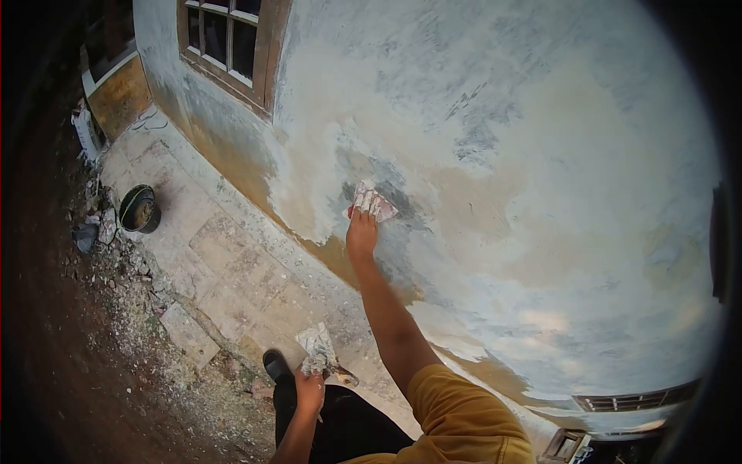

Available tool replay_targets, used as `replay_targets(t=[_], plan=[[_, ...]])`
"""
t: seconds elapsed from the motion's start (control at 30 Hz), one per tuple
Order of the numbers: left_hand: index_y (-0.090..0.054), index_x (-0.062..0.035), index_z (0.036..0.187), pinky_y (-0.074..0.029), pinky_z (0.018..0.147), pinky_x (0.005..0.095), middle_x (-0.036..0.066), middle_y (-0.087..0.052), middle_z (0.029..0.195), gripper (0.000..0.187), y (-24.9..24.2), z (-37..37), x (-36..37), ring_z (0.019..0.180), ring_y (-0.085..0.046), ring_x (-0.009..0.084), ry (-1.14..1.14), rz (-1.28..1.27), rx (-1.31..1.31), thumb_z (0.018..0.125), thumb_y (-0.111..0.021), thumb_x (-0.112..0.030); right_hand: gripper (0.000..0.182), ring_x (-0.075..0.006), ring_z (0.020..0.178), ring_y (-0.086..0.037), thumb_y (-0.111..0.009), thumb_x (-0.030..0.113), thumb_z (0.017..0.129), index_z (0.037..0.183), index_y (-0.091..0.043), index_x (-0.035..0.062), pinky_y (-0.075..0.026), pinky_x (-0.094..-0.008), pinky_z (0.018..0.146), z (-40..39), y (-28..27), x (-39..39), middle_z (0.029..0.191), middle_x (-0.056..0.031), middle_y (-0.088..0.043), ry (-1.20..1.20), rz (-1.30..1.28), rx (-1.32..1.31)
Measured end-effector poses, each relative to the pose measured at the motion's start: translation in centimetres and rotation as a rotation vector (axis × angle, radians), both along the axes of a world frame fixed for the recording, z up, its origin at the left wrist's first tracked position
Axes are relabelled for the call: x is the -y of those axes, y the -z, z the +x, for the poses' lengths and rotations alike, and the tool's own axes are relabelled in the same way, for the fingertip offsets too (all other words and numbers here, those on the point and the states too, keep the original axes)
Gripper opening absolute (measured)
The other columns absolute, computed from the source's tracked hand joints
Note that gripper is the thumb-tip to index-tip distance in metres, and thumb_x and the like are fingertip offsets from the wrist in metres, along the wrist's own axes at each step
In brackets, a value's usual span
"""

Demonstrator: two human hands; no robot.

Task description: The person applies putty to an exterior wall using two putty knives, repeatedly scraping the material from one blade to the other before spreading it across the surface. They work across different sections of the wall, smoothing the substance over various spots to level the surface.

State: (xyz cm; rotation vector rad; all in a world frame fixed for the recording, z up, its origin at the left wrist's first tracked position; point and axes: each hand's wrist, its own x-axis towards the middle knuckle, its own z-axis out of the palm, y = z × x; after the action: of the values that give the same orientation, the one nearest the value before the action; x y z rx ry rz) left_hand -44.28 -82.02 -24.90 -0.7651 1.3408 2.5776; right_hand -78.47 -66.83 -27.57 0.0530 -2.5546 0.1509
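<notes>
My right hand (362,234) is pressed near the wall with its fingers closed on a flat putty scraper (376,203), pinkish and smeared with white putty. The blade lies against a dark grey damp-looking patch of the wall (471,193). Lower down, by my leg, my left hand (310,393) grips a second flat scraper (315,342), whose face is coated in pale putty. Something brownish sticks out beside this hand, too small to make out. Most of the left scraper's handle is hidden by my fingers.
A black bucket (140,209) with brownish contents stands on the paved walkway (224,247). Rubble and stones (127,267) line the walkway's outer edge. A wooden-framed window (228,46) is set in the wall at upper left. My dark shoe (276,365) rests on the paving.
</notes>
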Motion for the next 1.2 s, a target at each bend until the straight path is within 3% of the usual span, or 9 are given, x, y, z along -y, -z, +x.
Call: replay_targets(t=[0.1,0.2,0.37,0.4,0.47,0.6,0.7,1.03,1.2], plan=[[-0.050,0.0035,0.109,-0.048,0.070,0.0302,0.009,-0.058,0.096,0.024,-2.9,-0.4,1.0,0.081,-0.058,0.0173,-0.027,-0.003,0.019,0.087,-0.040,0.002,0.031,-0.0326,0.085,-0.058,-0.055,-0.002,0.072,0.104,-0.058,0.0014,-0.048,-0.0396,0.075,1.1,1.4,0.1,0.091,-0.0163,-0.059,-0.051,-0.072,0.121],[-0.050,0.0021,0.107,-0.047,0.069,0.0298,0.009,-0.057,0.094,0.022,-5.7,-0.7,1.7,0.078,-0.057,0.0168,-0.020,-0.062,-0.028,0.087,-0.040,0.003,0.029,-0.0293,0.086,-0.060,-0.054,-0.001,0.076,0.105,-0.057,0.0010,-0.049,-0.0361,0.079,4.2,-0.7,-0.4,0.098,-0.0125,-0.061,0.118,-0.411,0.234],[-0.050,0.0013,0.106,-0.044,0.066,0.0293,0.007,-0.056,0.089,0.021,-11.1,-2.2,0.9,0.076,-0.054,0.0148,0.017,-0.131,-0.075,0.087,-0.042,0.002,0.032,-0.0246,0.095,-0.059,-0.045,-0.003,0.079,0.110,-0.053,0.0007,-0.048,-0.0365,0.086,13.7,-9.9,-6.9,0.102,-0.0090,-0.061,-0.380,-2.096,0.222],[-0.050,0.0013,0.106,-0.044,0.066,0.0293,0.007,-0.056,0.089,0.021,-12.2,-2.6,0.6,0.076,-0.054,0.0148,0.012,-0.136,-0.076,0.087,-0.042,0.002,0.033,-0.0260,0.101,-0.058,-0.045,0.001,0.080,0.112,-0.054,0.0008,-0.047,-0.0382,0.088,16.1,-11.2,-8.4,0.105,-0.0100,-0.061,-0.533,-2.358,0.164],[-0.049,0.0017,0.107,-0.044,0.066,0.0280,0.007,-0.056,0.090,0.020,-12.9,-2.9,-0.5,0.076,-0.054,0.0144,0.078,-0.079,-0.181,0.088,-0.043,0.001,0.029,-0.0242,0.106,-0.055,-0.044,0.007,0.082,0.109,-0.055,0.0030,-0.045,-0.0369,0.092,21.5,-16.0,-10.2,0.105,-0.0083,-0.061,-0.386,-2.532,0.210],[-0.051,0.0015,0.107,-0.044,0.065,0.0275,0.007,-0.057,0.090,0.019,-13.6,-4.3,-4.6,0.076,-0.054,0.0138,0.211,-0.050,-0.164,0.089,-0.046,-0.001,0.028,-0.0229,0.105,-0.055,-0.045,0.007,0.082,0.107,-0.056,0.0062,-0.046,-0.0370,0.091,31.1,-23.4,-11.5,0.105,-0.0067,-0.061,-0.400,-2.631,0.218],[-0.052,0.0010,0.106,-0.045,0.066,0.0272,0.006,-0.058,0.091,0.018,-15.4,-4.6,-6.0,0.078,-0.055,0.0137,0.358,-0.036,-0.134,0.089,-0.047,-0.002,0.027,-0.0220,0.100,-0.058,-0.048,0.009,0.082,0.108,-0.056,0.0092,-0.049,-0.0365,0.086,34.1,-24.4,-10.9,0.104,-0.0053,-0.062,-0.178,-2.587,0.211],[-0.045,0.0020,0.121,-0.047,0.078,0.0284,0.010,-0.057,0.103,0.034,-16.3,-6.8,-5.1,0.091,-0.057,0.0170,0.573,0.224,-0.131,0.087,-0.041,0.002,0.028,-0.0222,0.094,-0.061,-0.043,0.012,0.085,0.108,-0.056,0.0046,-0.053,-0.0369,0.079,37.7,-27.9,-8.3,0.105,-0.0091,-0.062,-0.177,-2.609,-0.047],[-0.050,0.0000,0.116,-0.048,0.070,0.0284,0.007,-0.059,0.092,0.032,-17.9,-6.4,-4.0,0.080,-0.058,0.0159,0.847,0.107,-0.200,0.086,-0.038,0.003,0.035,-0.0227,0.106,-0.056,-0.039,0.009,0.086,0.117,-0.050,-0.0001,-0.047,-0.0358,0.090,37.0,-29.3,-4.5,0.115,-0.0118,-0.057,-0.031,-2.308,-0.233]])
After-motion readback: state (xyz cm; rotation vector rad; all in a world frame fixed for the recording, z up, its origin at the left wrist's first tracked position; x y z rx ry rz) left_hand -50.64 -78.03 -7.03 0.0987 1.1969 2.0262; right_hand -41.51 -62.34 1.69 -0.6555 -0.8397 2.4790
